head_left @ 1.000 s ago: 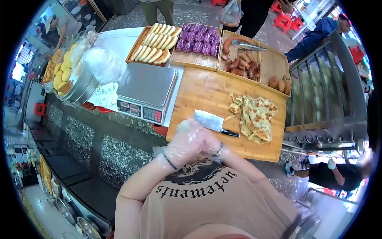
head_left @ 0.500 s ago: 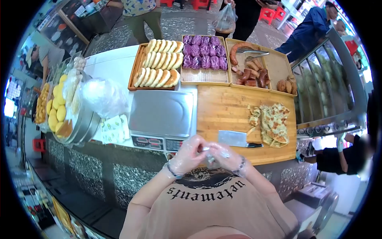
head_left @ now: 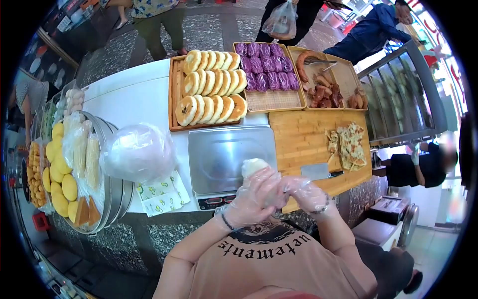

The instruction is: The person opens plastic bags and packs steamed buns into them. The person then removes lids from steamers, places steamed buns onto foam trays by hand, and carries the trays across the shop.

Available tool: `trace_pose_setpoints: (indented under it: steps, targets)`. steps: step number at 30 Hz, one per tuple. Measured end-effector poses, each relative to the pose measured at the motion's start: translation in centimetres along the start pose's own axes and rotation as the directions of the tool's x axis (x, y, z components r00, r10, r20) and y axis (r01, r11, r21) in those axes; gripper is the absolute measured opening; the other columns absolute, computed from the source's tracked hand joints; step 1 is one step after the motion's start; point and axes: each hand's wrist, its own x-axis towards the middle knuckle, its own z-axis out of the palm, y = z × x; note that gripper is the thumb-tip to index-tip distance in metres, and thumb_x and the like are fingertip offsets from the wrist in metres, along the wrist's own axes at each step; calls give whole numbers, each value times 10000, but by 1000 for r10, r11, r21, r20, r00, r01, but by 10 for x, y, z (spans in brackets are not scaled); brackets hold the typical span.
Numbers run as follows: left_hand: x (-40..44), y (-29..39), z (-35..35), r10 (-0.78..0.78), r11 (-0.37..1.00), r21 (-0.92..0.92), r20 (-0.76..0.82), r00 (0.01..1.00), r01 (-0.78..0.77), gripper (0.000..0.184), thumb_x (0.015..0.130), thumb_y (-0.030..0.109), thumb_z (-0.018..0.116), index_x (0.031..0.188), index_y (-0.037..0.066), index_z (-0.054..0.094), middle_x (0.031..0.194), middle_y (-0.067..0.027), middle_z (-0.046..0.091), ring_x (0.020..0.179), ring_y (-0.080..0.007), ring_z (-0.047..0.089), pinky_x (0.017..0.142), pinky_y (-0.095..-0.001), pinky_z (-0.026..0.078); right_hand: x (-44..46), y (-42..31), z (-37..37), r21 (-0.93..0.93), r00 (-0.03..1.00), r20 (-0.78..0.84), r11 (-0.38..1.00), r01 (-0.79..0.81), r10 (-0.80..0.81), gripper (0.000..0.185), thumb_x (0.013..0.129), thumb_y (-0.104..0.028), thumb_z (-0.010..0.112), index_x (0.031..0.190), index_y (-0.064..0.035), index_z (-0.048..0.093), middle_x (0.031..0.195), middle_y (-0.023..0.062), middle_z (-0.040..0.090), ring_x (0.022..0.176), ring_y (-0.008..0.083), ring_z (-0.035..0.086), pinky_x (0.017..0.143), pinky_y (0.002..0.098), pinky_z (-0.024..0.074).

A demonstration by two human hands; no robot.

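Note:
My left hand (head_left: 253, 198), in a clear plastic glove, is closed around a small white bundle (head_left: 255, 167) that pokes out above its fingers; what kind of thing it is I cannot make out. Touching it from the right is my right hand (head_left: 307, 194), gloved as well, with fingers curled and pressed together; anything in them is hidden. Both hands are over the near edge of the counter, in front of a steel-topped scale (head_left: 231, 149). A cleaver (head_left: 314, 171) lies on the wooden cutting board (head_left: 298, 134) beside a browned flatbread (head_left: 351, 147), partly cut up.
Trays hold pan-fried buns (head_left: 211, 84), purple wrapped rolls (head_left: 264, 65) and sausages and meat (head_left: 323, 92). On the left are a plastic bag (head_left: 139, 152), printed paper (head_left: 164, 194) and a steamer with yellow buns (head_left: 62, 169). People stand across the counter, one with a bag (head_left: 281, 22).
The view has shifted, so the counter appears further right. My left hand has turned upward, and the white bundle now shows above its fingers. The hands remain together.

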Motion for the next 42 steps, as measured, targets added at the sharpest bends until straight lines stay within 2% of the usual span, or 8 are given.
trace_pose_setpoints:
  steps: [7,13,20,28,30,33,36,42]
  targets:
    - [25,-16,12,-266,934,-210,136,954,291,307,724,71,610,1020,18,550,931,-209,602,859,-384,585,728,-427,478,6,-8,5,-268,975,-163,958,105,-152,330,984,-254,397,1014,16,585,865,98,633,809,194,618,753,324,511]
    - [23,-34,24,-520,854,129,197,831,503,255,780,86,577,1026,19,577,922,-163,631,840,-322,619,718,-390,485,23,26,-1,-420,789,-250,796,435,-562,362,978,-301,411,931,20,569,1069,166,634,930,254,615,840,328,471]
    - [57,11,31,-588,348,-634,426,687,691,450,852,165,628,1244,9,471,1150,-73,558,1054,-156,536,908,-288,435,20,43,-51,-159,710,-47,707,689,-703,305,967,-253,407,926,-14,591,1248,200,535,1177,349,493,1003,413,372]
    - [110,20,160,-612,536,-527,297,733,660,251,898,202,556,1073,24,579,1035,-75,610,1000,-157,568,858,-323,461,-14,76,-173,-95,731,125,725,682,-671,252,964,-230,422,1013,-26,563,1211,204,518,1206,350,456,1021,405,345]
    - [111,5,187,-536,805,-133,251,806,578,196,896,152,525,1037,36,597,1018,-99,616,986,-197,581,856,-336,455,-20,88,-197,-144,782,40,771,620,-621,266,952,-219,428,1077,-23,558,1237,211,507,1220,366,440,1035,399,331]
    - [112,-11,234,-745,388,-604,240,623,696,228,909,121,506,1088,1,582,1052,-104,620,1014,-215,573,900,-332,442,-22,108,-226,-149,771,-17,765,627,-636,357,945,-235,437,1189,7,533,1252,202,521,1217,350,461,1030,401,348]
    - [122,-25,257,-531,835,-99,113,840,542,233,898,106,514,1093,-5,576,1068,-126,619,1023,-237,578,904,-333,449,-18,127,-246,-175,814,-32,805,567,-580,284,903,-150,460,1139,-15,544,1290,215,479,1234,376,425,1041,395,331]
    - [148,-37,271,-652,698,-212,206,730,684,272,915,223,530,1098,24,561,1102,-133,586,1042,-266,554,903,-361,433,-4,149,-263,-301,819,-65,794,529,-570,309,880,-99,474,1164,10,528,1301,227,466,1249,363,414,1057,400,324]
